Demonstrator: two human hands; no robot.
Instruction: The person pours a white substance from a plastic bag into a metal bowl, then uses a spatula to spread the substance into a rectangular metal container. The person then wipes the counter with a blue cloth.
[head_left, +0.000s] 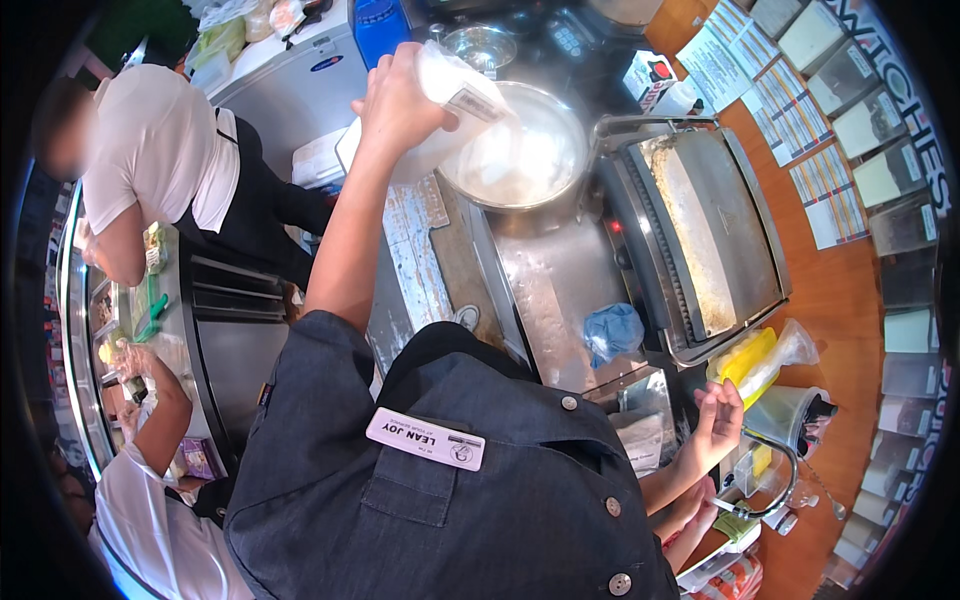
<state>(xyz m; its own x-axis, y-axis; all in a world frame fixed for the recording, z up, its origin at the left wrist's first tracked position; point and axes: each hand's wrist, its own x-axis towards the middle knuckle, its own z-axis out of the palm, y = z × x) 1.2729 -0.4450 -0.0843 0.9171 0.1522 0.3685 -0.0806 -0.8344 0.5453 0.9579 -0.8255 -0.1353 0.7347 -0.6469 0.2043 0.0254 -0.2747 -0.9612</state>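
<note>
My left hand reaches forward and grips a white bag with a printed label. The bag tilts over a large metal bowl, and pale stuff spills from it into the bowl. A whitish mass fills the bowl, hazy with glare; whether it is powder or liquid I cannot make out. A smaller steel bowl stands just beyond. My right hand does not show. Two bare hands at the right, near a curved tap, look like another person's.
A contact grill stands right of the bowl, with a crumpled blue cloth on the steel counter before it. The tap is lower right. Co-workers in white shirts occupy the left, by a food counter. A white chest freezer stands far left.
</note>
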